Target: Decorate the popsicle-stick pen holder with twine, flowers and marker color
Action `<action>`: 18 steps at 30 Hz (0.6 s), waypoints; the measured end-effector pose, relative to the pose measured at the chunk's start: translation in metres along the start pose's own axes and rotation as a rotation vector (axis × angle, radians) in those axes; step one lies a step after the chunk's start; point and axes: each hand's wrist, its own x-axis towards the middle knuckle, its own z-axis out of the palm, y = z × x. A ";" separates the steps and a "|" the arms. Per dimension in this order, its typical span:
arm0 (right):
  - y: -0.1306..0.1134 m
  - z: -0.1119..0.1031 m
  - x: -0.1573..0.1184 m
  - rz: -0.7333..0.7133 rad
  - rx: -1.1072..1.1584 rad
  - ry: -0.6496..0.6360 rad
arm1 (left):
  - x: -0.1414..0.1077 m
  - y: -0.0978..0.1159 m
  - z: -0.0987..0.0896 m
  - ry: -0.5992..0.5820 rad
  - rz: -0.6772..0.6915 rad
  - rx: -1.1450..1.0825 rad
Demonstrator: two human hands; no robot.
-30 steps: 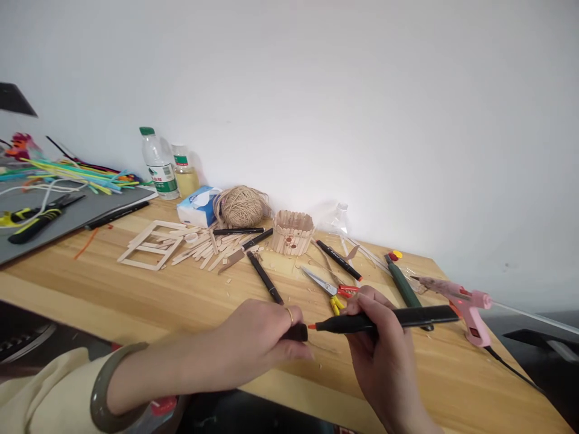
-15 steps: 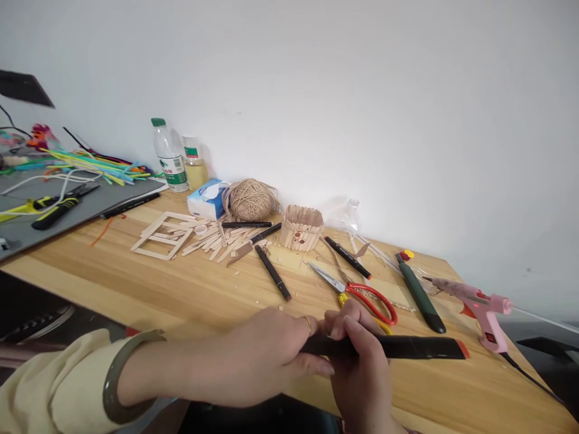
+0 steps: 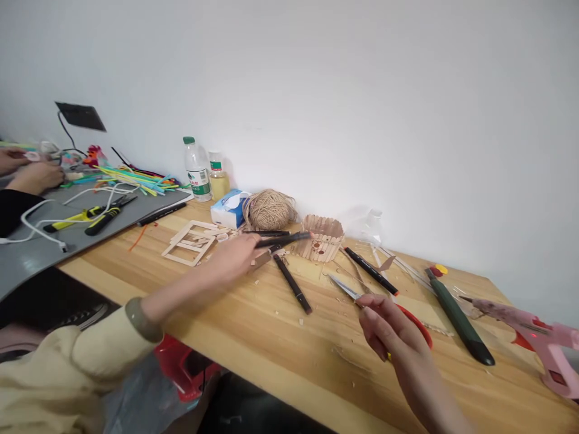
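My left hand (image 3: 237, 256) reaches over the craft sticks at the back of the table, closed on a black marker (image 3: 289, 239). The marker is blurred and overlaps the front of a small craft-stick basket (image 3: 322, 248). More black markers lie below and beside it, one of them (image 3: 293, 283) with a dark red-brown end. My right hand (image 3: 393, 325) is over the red-handled scissors (image 3: 418, 322), fingers loosely bent and apart; contact with the scissors cannot be made out. The scissors' blades point to the back left.
A twine ball (image 3: 270, 210), tissue pack (image 3: 228, 208) and bottles (image 3: 198, 175) stand by the wall. Left are a stick frame (image 3: 192, 241), pliers (image 3: 104, 220) and another person's hands (image 3: 36, 175). On the right lie a green cutter (image 3: 459, 319) and a pink glue gun (image 3: 538, 337).
My hands have parted. The left has carried the marker away to the back left, and the right has let go of it. The view has shifted left, bringing another person's hands into sight.
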 end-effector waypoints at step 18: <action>0.017 -0.011 0.015 0.161 -0.132 -0.288 | 0.069 -0.003 0.033 -0.047 -0.104 0.170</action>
